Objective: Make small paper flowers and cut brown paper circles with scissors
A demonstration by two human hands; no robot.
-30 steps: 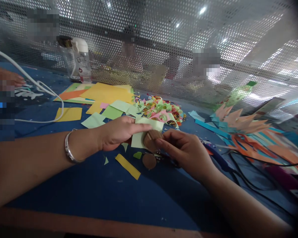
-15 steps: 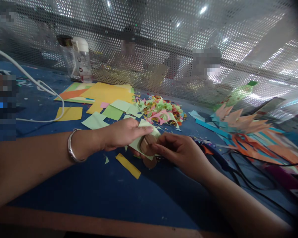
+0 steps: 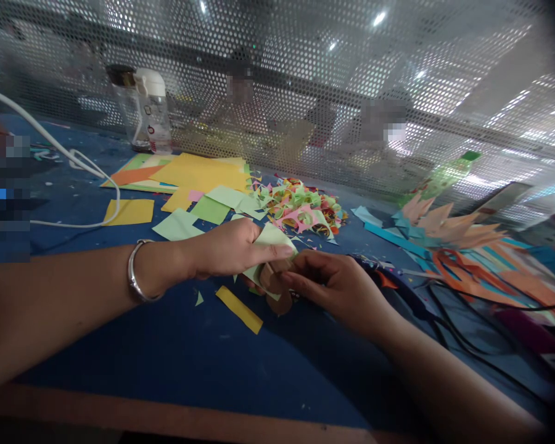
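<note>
My left hand point(image 3: 231, 250), with a silver bracelet on the wrist, pinches a pale green paper piece point(image 3: 272, 237) above the blue table. My right hand point(image 3: 335, 283) meets it from the right, fingers closed on a brown paper disc point(image 3: 269, 277) held against the green paper. A second brown disc point(image 3: 283, 303) lies on the table just below the hands. A yellow paper strip point(image 3: 238, 309) lies beside it to the left.
Yellow, green and orange paper sheets point(image 3: 198, 179) and a heap of coloured paper curls point(image 3: 305, 206) lie behind the hands. A clear bottle point(image 3: 143, 111) stands at the back left by a white cable point(image 3: 74, 163). Cut paper shapes point(image 3: 444, 231) and black cables point(image 3: 467, 308) lie at right. A perforated screen point(image 3: 305, 92) closes the back.
Both hands have dropped slightly toward the table. The green paper has folded further around the brown disc, which is now more covered by fingers. Another person's hand at far left has withdrawn.
</note>
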